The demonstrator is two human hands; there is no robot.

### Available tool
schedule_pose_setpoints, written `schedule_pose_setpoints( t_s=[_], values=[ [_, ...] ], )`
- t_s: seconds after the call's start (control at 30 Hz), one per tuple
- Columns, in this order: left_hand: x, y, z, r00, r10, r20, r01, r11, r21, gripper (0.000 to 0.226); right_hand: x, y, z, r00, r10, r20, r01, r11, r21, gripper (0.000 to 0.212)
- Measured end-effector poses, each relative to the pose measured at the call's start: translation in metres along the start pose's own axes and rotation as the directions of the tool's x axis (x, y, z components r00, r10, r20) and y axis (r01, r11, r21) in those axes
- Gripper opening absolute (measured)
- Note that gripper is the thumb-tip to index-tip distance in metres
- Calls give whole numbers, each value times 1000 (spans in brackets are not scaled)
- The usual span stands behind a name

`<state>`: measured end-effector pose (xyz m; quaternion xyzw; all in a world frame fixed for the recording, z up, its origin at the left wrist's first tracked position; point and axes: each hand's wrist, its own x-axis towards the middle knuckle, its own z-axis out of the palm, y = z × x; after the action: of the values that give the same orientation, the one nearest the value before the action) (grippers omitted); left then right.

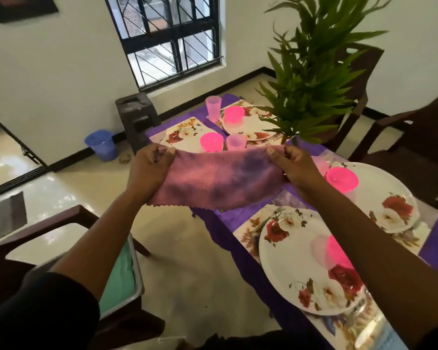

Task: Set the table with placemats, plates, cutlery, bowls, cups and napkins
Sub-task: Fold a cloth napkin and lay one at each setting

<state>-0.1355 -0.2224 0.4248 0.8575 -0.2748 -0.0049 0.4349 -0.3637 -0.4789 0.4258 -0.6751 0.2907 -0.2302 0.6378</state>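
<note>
Head view: person holds a pink-purple napkin cloth [220, 181] stretched btwn both hands, up in the air above the near-left edge of the table [238, 215], not touching it. Left hand [151, 169] pinches the cloth's left end, thumb on top, fingers curled under. Right hand [295, 169] pinches the right end the same way. Both forearms reach fwd, roughly parallel, wrists bent inward.

Step in hand looks like folding the napkin before laying it at a setting. To do it well: keep the top edge taut, bring corners together evenly, then set it beside the near plate [311, 263] on its floral placemat [248, 233], w/o knocking the pink cup [338, 251] standing on the plate or the fork [269, 218] at its rim.
</note>
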Motion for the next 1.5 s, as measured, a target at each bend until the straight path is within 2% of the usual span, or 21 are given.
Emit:
schedule_pose_setpoints(
  t_s=[0.17, 0.27, 0.37, 0.43, 0.57, 0.67, 0.77, 0.83, 1.0, 1.2, 1.3, 1.5],
  values=[
    [-22, 24, 35, 1000, 4, -24, -2, 997, 79, 26, -21, 18, -23, 999, -15, -40, 12, 998, -69, 20],
    [-35, 40, 58, 999, 45, 23, -48, 987, 152, 25, -32, 27, -35, 996, -11, -91, -2, 991, -135, 18],
    [-50, 51, 81, 996, 81, 41, -86, 983, 163, 25, -45, 36, -47, 989, -94, -116, 53, 947, -318, 15],
    [-59, 55, 92, 995, 91, 41, -97, 983, 158, 29, -54, 40, -54, 986, -103, -129, 44, 917, -396, 22],
    [-69, 56, 102, 996, 81, 37, -86, 983, 160, 30, -70, 45, -80, 989, -78, -125, 20, 914, -406, 18],
    [-64, 54, 99, 996, 90, 27, -93, 981, 170, 30, -80, 43, -102, 985, -82, -152, 26, 939, -342, 10],
    [-59, 54, 95, 999, 40, 2, -40, 997, 62, 31, -91, 42, -117, 954, -66, -291, 0, 975, -222, 32],
    [-57, 52, 95, 1000, -25, 2, 25, 999, -23, 33, -98, 42, -121, 910, -68, -410, -27, 975, -221, 37],
    [-51, 54, 107, 999, 46, 29, -43, 996, -74, 28, -109, 38, -126, 843, -123, -524, -33, 960, -278, 28],
    [-36, 66, 122, 984, 163, 73, -145, 968, -205, 26, -119, 27, -129, 772, -89, -629, -101, 960, -260, 24],
    [-25, 70, 130, 980, 175, 100, -143, 954, -262, 24, -123, 21, -129, 734, -77, -675, -137, 957, -257, 27],
    [-10, 75, 140, 959, 247, 141, -189, 924, -333, 19, -129, 19, -120, 670, -145, -728, -143, 937, -318, 16]
  ],
)
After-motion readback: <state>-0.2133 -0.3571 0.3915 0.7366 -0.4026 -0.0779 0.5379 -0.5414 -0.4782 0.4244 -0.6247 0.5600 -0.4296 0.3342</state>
